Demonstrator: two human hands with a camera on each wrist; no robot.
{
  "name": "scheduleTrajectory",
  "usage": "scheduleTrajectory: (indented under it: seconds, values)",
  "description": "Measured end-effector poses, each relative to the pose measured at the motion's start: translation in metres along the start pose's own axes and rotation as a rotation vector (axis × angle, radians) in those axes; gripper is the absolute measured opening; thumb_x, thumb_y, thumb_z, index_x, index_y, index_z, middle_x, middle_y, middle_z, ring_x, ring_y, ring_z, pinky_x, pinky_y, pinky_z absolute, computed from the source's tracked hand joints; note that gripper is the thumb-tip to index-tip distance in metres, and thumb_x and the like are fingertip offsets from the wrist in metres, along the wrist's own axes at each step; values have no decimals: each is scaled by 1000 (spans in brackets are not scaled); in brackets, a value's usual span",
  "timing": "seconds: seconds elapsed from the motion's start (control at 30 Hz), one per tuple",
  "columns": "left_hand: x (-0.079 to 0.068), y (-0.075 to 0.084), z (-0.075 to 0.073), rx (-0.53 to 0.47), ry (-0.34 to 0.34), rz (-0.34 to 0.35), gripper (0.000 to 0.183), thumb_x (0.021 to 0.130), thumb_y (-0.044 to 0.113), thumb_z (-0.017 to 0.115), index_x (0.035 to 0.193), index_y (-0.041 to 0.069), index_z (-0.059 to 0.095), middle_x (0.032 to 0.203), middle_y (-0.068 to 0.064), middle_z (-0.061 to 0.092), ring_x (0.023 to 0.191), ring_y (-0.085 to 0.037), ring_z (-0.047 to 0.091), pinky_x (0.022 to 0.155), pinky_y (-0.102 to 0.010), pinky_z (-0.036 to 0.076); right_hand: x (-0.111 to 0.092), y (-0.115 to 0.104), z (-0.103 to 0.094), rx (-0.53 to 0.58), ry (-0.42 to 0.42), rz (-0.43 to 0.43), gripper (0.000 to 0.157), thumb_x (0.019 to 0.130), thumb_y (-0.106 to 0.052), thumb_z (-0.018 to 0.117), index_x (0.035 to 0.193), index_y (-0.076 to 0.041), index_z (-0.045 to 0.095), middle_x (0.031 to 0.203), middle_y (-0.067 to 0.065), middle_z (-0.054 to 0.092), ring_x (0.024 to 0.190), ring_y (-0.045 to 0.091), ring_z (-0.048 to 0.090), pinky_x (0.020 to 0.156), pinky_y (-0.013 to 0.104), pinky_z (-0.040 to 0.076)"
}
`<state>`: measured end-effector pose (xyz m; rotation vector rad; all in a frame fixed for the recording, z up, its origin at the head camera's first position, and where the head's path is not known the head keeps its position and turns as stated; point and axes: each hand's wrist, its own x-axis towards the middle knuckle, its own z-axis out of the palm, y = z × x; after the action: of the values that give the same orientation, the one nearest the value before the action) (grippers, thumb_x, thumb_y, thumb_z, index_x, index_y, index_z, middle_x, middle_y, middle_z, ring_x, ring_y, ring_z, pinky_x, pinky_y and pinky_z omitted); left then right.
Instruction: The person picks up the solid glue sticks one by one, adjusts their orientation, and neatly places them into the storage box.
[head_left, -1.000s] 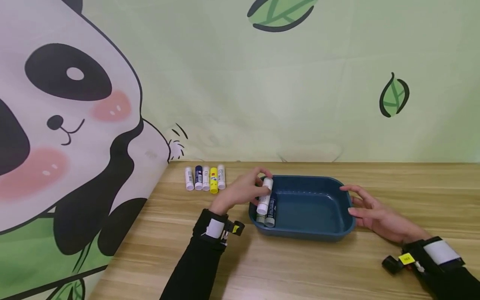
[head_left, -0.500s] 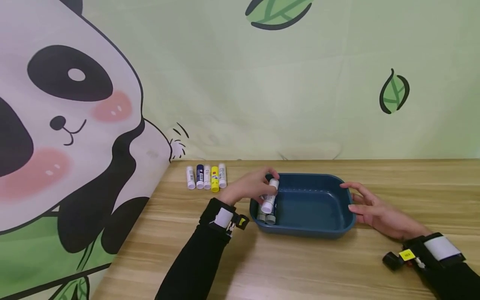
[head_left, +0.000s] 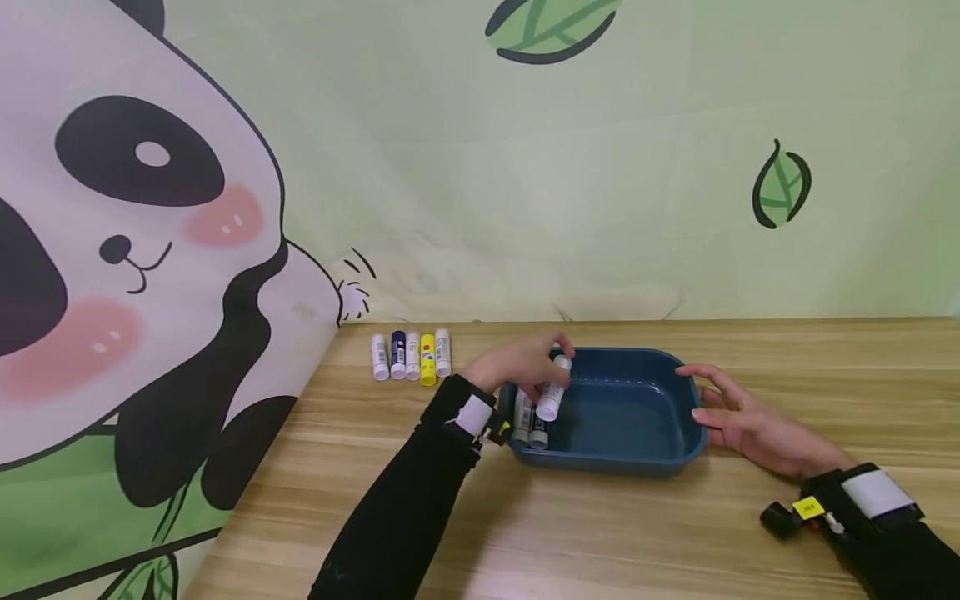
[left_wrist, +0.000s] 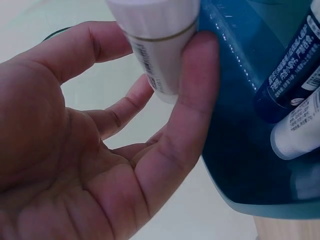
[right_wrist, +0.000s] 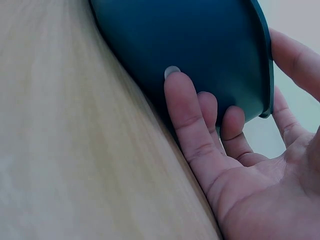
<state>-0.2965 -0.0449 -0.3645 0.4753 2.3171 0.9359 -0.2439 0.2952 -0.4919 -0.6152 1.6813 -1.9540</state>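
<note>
My left hand (head_left: 528,364) pinches a white glue stick (head_left: 553,390) between thumb and fingers, tilted over the left part of a blue plastic basin (head_left: 626,462). Seen from the left wrist, its white-capped body (left_wrist: 160,62) sits between the fingertips. Inside the basin's left end lie a navy glue stick (left_wrist: 295,65) and a white one (left_wrist: 302,125), partly hidden by the hand in the head view. At the basin's right end my right hand (head_left: 757,425) rests against it. The right wrist view has its fairly straight fingers (right_wrist: 185,107) touching the outer wall, with one digit at the rim.
Left of the basin, a row of glue sticks stands near the table's back edge: several white and navy ones (head_left: 398,356) and a yellow one (head_left: 427,360). A panda-print backdrop (head_left: 600,208) rises behind the wooden table (head_left: 600,533).
My left hand has moved right across the basin with the white glue stick, uncovering more of the sticks at the left end. The right hand stays against the basin.
</note>
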Motion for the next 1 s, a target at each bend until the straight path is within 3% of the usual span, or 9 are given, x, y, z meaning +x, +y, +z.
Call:
scheduleTrajectory:
  seconds: [0.2,0.33,0.6,1.0]
  values:
    - [6,3,1,17,-21,-23,44,100,4,63,140,2,45,99,-14,57,73,-21,60,65,-30,59,0,-2,1,-1,0,10,53,111,-5,41,157,-28,30,159,21,-2,122,15,55,95,35,55]
    - [11,7,4,69,-27,-22,43,100,5,64,139,0,47,95,-12,58,70,-19,60,65,-30,59,0,-2,1,17,-13,1,53,111,-4,40,157,-28,29,159,19,-3,122,15,55,96,35,55]
    - [13,21,12,181,-19,-85,43,99,8,68,138,3,51,103,-11,59,72,-18,62,68,-31,60,-2,0,-1,8,-9,6,54,111,-4,40,158,-28,29,158,18,0,122,15,55,95,36,55]
    - [21,26,23,180,-29,-169,35,98,8,67,129,7,52,93,-12,60,66,-20,60,69,-33,59,-1,-2,1,0,-3,-1,53,110,-4,42,157,-27,29,161,23,-3,122,15,55,95,36,55]
